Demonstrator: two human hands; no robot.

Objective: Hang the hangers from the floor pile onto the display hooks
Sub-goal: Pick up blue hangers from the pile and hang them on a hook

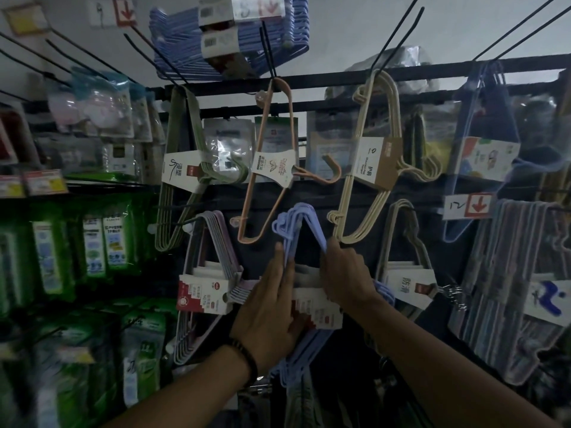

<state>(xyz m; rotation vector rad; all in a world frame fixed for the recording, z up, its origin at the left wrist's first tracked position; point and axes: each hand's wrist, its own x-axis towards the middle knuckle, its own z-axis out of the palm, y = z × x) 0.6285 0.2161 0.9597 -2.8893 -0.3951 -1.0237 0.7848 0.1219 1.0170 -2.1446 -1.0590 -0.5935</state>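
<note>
A bundle of lilac hangers (298, 225) with a white and red card sleeve hangs sideways against the dark display panel at the centre. My left hand (272, 307) lies flat along its left side, fingers straight and touching the bundle. My right hand (346, 273) grips the bundle's right arm, fingers curled round it. The display hook under the bundle's upper end is hidden. Other packs hang around it: pink-grey (213, 242), peach (272, 168), cream (370, 162), olive (182, 168).
Long black wire hooks (398, 35) jut out from the top rail (340, 77). A blue hanger pack (228, 38) hangs overhead. Green product packets (102, 239) fill shelves on the left. Striped hangers (506, 288) and a price tag (468, 206) are on the right.
</note>
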